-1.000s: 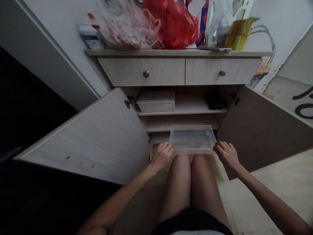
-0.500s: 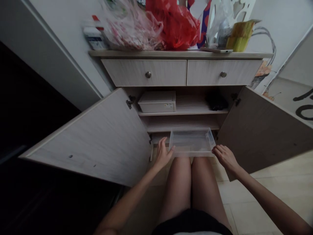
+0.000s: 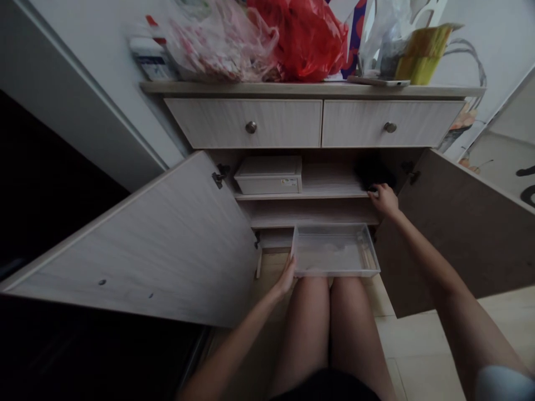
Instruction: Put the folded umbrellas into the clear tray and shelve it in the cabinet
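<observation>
A clear plastic tray (image 3: 334, 252) sits over my knees in front of the open cabinet (image 3: 309, 214). My left hand (image 3: 287, 275) is pressed to the tray's near left corner and holds it there, its fingertips hidden by the tray. My right hand (image 3: 383, 199) is raised to the right end of the upper shelf (image 3: 326, 194). Its fingers curl at the bottom of a dark object (image 3: 371, 171) that lies there. I cannot make out what the dark object is.
A white lidded box (image 3: 268, 175) stands on the left of the upper shelf. Both cabinet doors (image 3: 159, 245) (image 3: 460, 223) swing wide open at either side. Two closed drawers (image 3: 246, 122) are above. Plastic bags (image 3: 305, 39) and clutter crowd the cabinet top. Tiled floor lies to the right.
My right hand left the tray's right corner and rose to the dark object on the upper shelf. My left hand slid to the tray's near left corner; the tray sank slightly nearer.
</observation>
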Motion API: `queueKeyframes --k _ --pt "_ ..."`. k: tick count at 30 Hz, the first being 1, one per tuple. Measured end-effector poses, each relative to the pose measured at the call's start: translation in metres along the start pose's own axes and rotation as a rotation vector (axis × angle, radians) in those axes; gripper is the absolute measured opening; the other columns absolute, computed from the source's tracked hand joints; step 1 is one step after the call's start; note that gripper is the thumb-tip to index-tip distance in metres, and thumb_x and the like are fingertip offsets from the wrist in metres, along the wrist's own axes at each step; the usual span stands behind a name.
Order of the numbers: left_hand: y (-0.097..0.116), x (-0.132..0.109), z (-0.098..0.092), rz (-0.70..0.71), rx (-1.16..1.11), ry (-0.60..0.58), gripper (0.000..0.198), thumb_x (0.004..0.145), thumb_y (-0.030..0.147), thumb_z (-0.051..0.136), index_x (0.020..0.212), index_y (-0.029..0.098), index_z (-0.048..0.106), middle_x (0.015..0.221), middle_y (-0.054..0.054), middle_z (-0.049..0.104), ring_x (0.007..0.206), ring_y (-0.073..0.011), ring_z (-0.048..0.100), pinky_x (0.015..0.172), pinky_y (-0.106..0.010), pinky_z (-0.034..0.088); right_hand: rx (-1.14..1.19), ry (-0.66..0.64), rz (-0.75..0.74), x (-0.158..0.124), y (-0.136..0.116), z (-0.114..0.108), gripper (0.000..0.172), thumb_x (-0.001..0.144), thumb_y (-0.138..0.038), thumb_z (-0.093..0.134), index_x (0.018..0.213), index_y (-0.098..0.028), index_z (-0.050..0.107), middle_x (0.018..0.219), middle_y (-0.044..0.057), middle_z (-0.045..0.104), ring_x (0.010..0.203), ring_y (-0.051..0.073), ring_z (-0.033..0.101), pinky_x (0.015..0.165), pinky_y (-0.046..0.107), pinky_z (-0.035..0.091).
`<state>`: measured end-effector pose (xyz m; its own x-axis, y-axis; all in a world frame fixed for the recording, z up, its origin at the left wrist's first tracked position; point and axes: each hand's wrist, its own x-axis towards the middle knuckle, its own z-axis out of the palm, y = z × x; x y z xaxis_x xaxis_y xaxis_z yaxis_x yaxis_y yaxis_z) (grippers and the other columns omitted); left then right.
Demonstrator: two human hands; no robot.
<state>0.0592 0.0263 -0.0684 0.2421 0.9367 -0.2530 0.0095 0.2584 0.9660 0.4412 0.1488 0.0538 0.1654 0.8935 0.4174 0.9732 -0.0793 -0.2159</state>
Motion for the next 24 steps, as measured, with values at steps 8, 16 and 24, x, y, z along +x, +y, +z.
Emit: queueKeyframes --k 8,16,24 --pt "-0.005 -0.003 -0.003 -0.080 0.007 0.115 0.093 0.074 0.090 0.046 0.134 0.019 0.057 0.129 -0.014 0.065 0.096 -0.0278 0.067 0.078 -0.038 0.053 -0.100 -0.194 0.266 0.069 -0.009 0.048 0.052 0.095 -0.030 0.051 0.142 -0.009 0.048 0.129 0.027 0.056 0.120 0.036 0.056 0.094 0.046 0.046" --pt "-0.006 -0.002 -0.008 -0.055 0.040 0.127 0.090 0.076 0.089 0.045 0.127 0.016 0.059 0.124 -0.016 0.066 0.091 -0.0268 0.067 0.072 -0.035 0.052 -0.041 -0.197 0.317 0.055 -0.013 0.050 0.064 0.085 -0.041 0.063 0.139 -0.012 0.045 0.129 0.025 0.050 0.106 0.035 0.063 0.086 0.042 0.049" --pt "-0.016 0.001 -0.004 -0.033 0.048 0.134 0.094 0.076 0.090 0.040 0.127 0.013 0.058 0.114 -0.015 0.069 0.082 -0.0238 0.065 0.067 -0.033 0.049 0.427 0.010 0.352 0.035 -0.011 0.025 0.038 0.075 -0.024 0.058 0.111 -0.013 0.060 0.096 0.012 0.064 0.092 0.025 0.062 0.084 0.035 0.049"
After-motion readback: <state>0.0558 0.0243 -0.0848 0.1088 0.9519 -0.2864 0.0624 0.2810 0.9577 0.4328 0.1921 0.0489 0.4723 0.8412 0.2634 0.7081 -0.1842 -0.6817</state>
